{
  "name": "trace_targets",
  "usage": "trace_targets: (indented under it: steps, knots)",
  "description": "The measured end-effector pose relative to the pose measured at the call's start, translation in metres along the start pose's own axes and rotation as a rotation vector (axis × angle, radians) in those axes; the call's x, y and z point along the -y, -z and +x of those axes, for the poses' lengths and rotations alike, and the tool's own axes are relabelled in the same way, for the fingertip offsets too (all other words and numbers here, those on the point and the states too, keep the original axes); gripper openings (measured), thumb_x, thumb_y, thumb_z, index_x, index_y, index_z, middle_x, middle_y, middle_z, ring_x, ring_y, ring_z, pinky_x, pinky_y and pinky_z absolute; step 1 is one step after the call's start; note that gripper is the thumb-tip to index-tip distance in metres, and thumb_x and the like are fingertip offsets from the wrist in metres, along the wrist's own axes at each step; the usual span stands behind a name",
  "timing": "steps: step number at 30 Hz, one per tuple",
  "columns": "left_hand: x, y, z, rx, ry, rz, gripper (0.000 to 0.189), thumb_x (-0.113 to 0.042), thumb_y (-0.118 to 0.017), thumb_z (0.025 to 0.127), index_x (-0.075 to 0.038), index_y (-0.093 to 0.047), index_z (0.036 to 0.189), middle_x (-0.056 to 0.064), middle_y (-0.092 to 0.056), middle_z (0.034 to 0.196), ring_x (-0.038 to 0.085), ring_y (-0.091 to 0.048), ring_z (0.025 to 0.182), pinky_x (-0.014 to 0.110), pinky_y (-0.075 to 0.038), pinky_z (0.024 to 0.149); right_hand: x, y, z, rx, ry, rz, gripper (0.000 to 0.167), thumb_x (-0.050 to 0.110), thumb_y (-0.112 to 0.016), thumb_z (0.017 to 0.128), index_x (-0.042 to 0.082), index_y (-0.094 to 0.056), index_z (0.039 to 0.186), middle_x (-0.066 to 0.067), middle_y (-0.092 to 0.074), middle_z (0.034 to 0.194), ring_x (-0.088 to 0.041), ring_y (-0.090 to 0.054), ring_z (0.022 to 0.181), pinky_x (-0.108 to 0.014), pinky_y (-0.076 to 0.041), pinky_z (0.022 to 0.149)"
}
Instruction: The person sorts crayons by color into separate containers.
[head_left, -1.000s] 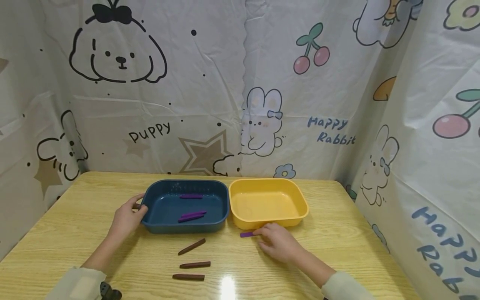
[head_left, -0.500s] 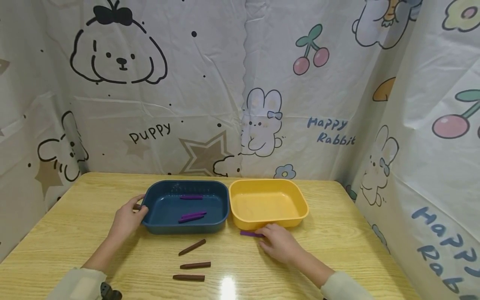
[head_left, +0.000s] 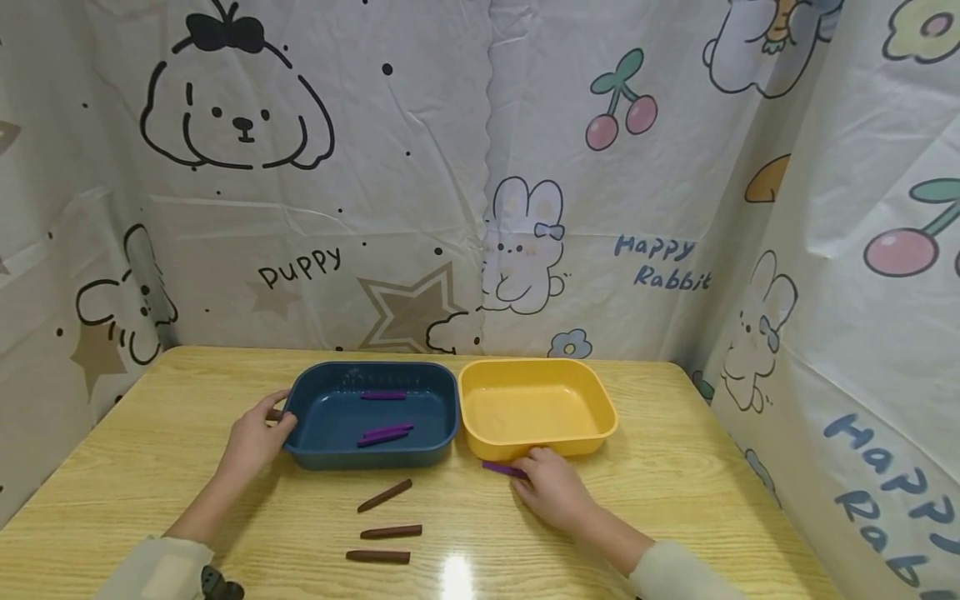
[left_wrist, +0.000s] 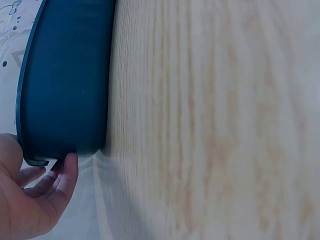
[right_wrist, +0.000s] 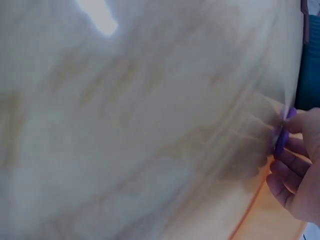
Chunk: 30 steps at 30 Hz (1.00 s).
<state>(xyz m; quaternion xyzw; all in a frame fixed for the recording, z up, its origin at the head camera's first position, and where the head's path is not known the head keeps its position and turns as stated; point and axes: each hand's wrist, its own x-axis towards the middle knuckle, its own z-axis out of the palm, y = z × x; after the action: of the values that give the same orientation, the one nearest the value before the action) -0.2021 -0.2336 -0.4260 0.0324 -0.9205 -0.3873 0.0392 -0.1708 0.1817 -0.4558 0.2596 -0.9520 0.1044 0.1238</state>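
My left hand (head_left: 257,433) grips the left end of a dark blue plastic bin (head_left: 371,458), thumb at the rim and fingers against the outer wall in the left wrist view. Inside the bin lie several purple crayons (head_left: 383,396). Just in front of a yellow bin (head_left: 540,443), my right hand (head_left: 553,487) pinches another purple crayon (head_left: 498,468) by its right end, low over the table. The right wrist view shows the thumb and fingers around that crayon (right_wrist: 281,142). Brown crayons (head_left: 385,495) lie on the table in front of the blue bin.
The two bins stand side by side, touching, on a light wood-grain table (head_left: 202,383). A white printed curtain (head_left: 420,167) hangs behind and along both sides of the table.
My right hand has shifted slightly left and taken the purple crayon between thumb and fingers; the crayon now angles downward to the right. The left hand stays at the blue bin.
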Motion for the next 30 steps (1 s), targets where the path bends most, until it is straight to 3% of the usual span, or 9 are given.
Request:
trace_targets:
  steps: [6, 14, 30]
  knots:
    - [0.001, -0.001, -0.001, -0.005, -0.002, -0.01, 0.052, -0.019, -0.043, 0.094, 0.004, -0.036, 0.14, 0.032, -0.056, 0.115, 0.036, -0.06, 0.092, 0.027, -0.044, 0.06, 0.003, -0.005, 0.0, -0.059, -0.02, -0.018, 0.009, 0.018, -0.069, 0.082, 0.012, -0.072, 0.089, 0.003, -0.06, 0.08, -0.012, -0.052, 0.073, -0.027, -0.045, 0.065]
    - [0.002, -0.001, 0.001, -0.008, -0.005, -0.015, 0.052, -0.02, -0.043, 0.094, 0.003, -0.036, 0.14, 0.031, -0.056, 0.116, 0.035, -0.06, 0.092, 0.027, -0.044, 0.061, 0.003, 0.002, -0.003, -0.058, -0.008, -0.005, 0.01, 0.018, -0.07, 0.081, 0.013, -0.073, 0.089, 0.005, -0.059, 0.079, -0.009, -0.05, 0.071, -0.024, -0.043, 0.063]
    - [0.001, -0.001, -0.002, 0.002, -0.005, -0.055, 0.052, -0.018, -0.042, 0.095, 0.005, -0.033, 0.141, 0.032, -0.055, 0.115, 0.032, -0.064, 0.088, 0.03, -0.052, 0.061, 0.016, 0.024, 0.003, 0.053, -0.012, 0.142, 0.013, 0.018, -0.067, 0.084, 0.011, -0.073, 0.094, 0.006, -0.057, 0.079, -0.005, -0.049, 0.07, -0.015, -0.041, 0.059]
